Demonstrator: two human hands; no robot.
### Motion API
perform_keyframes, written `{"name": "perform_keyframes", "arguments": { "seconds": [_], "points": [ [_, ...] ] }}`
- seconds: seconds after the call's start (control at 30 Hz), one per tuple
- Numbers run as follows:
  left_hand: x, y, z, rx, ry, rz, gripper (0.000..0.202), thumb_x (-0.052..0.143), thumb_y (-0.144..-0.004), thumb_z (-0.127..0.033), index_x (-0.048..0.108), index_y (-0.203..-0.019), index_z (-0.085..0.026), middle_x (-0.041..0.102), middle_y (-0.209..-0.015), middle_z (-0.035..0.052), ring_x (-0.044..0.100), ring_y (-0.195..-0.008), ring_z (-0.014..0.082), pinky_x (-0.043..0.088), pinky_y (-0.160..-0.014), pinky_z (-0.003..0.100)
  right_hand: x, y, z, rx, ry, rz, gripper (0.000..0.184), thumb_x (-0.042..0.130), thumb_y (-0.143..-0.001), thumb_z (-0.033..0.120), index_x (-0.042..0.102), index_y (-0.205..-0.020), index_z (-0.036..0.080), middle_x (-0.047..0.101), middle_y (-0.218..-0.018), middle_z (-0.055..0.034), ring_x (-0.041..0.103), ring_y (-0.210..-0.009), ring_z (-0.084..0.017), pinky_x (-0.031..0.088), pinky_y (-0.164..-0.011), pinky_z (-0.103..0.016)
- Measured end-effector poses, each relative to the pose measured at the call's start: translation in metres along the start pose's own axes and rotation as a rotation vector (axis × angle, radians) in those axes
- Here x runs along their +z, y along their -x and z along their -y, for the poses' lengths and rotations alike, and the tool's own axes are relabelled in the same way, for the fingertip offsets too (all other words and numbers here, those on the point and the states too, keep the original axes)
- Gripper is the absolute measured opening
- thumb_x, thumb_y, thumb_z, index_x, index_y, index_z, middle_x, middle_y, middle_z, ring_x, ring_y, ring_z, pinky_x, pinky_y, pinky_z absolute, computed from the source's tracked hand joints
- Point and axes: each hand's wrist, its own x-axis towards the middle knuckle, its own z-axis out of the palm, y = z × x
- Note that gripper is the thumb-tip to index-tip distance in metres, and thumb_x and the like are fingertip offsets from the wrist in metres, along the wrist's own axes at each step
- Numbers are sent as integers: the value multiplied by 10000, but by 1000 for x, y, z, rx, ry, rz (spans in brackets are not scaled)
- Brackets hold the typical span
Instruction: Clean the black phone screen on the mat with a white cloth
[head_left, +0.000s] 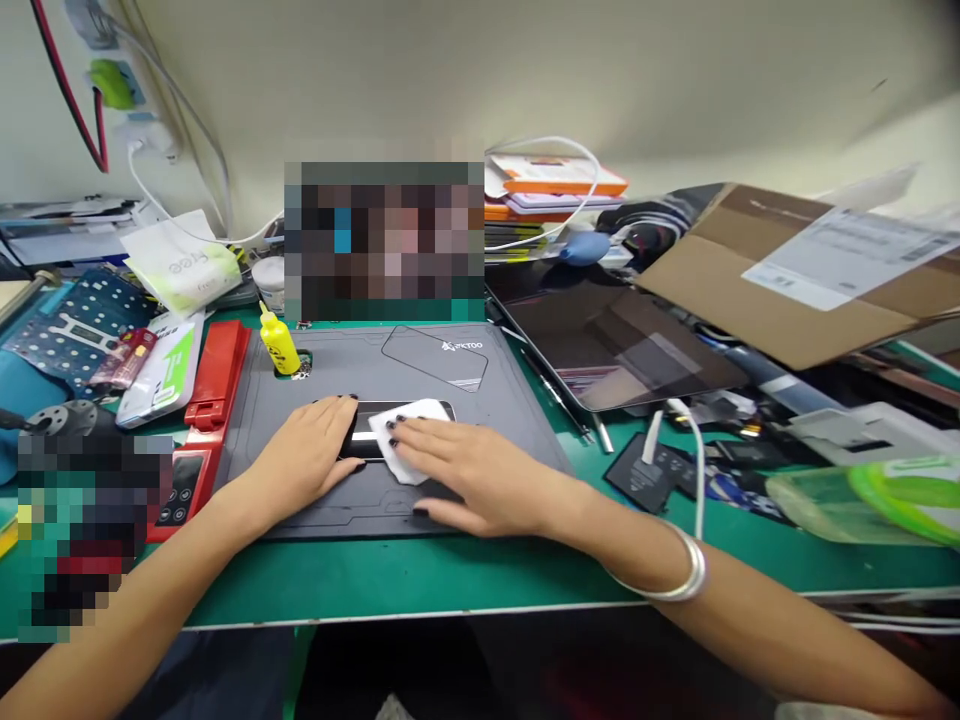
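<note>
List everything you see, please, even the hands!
Table: one, green, across the view
Mat: one, grey, on the table
Phone: one, black-screened, on the mat
Cloth: one, white, on the phone
Squeeze bottle: one, yellow, mat's far left
Black-edged pane: one, clear, mat's far right
Device: one, red, left of mat
Flat screen: one, dark, right of mat
Cardboard box: one, brown, far right
Other clutter: uncountable jumble, mixed colours, both sides
Bracelet: one, silver, lower right
Left hand: one, black nails, on phone's left end
Right hand: one, black nails, on the cloth

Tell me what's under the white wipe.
A smartphone lies under the white wipe; its dark front shows to the left, plus its upper-right corner. The part beneath the wipe and right hand is covered.
</note>
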Motion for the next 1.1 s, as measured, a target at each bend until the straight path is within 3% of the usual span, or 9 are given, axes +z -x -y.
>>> {"name": "perform_keyframes", "arguments": {
  "seconds": [0.1,0.3,0.47,0.53,0.7,0.93,1.1],
  "points": [
    [-1,-1,0,-7,14,3,521,505,-980,-436,346,-1385,-149,538,-1382,200,534,-1274,328,456,-1031,465,1,1,-1,-69,-47,5,535,547,-960,399,565,-1356,41,507,-1469,-201,445,-1397,-314,405,-1150,-475],
    [-11,-2,1,-28,44,53,532,553,-953,-469,383,-1364,-176,561,-1372,185,548,-1258,329,471,-1004,472,1,11,-26,120,-19,-56,494,556,-945,347,567,-1366,89,502,-1474,-184,464,-1384,-315,417,-1134,-522],
    [-15,2,0,-28,48,46,526,565,-940,-481,427,-1347,-178,578,-1359,162,549,-1252,317,459,-1019,456,0,12,-10,-13,-45,-16,510,582,-929,362,573,-1359,87,510,-1473,-170,465,-1385,-302,413,-1145,-484],
    [-14,4,0,-52,41,33,557,566,-931,-495,427,-1365,-176,559,-1383,164,522,-1285,320,441,-1046,462,-1,12,-8,-35,-46,-14,479,561,-947,346,583,-1343,77,517,-1467,-167,476,-1377,-295,421,-1142,-468],
    [-10,5,5,-92,5,37,650,558,-911,-569,452,-1381,-133,491,-1466,197,450,-1362,351,397,-1104,505,-2,13,-16,104,26,-68,467,537,-958,322,584,-1334,48,532,-1442,-203,498,-1354,-326,443,-1119,-501],
    [-2,9,-3,-114,-42,54,666,489,-945,-535,394,-1442,-101,400,-1541,211,373,-1426,359,344,-1148,533,3,10,-6,-34,-44,-32,490,564,-947,361,588,-1334,61,525,-1458,-178,472,-1379,-306,427,-1138,-472],
    [2,9,-8,-143,-55,74,692,442,-960,-549,376,-1449,-64,354,-1561,233,333,-1448,374,313,-1169,556,2,12,-17,73,-11,-95,442,541,-961,308,589,-1336,80,536,-1444,-187,490,-1364,-312,438,-1124,-501]
  ]
}}
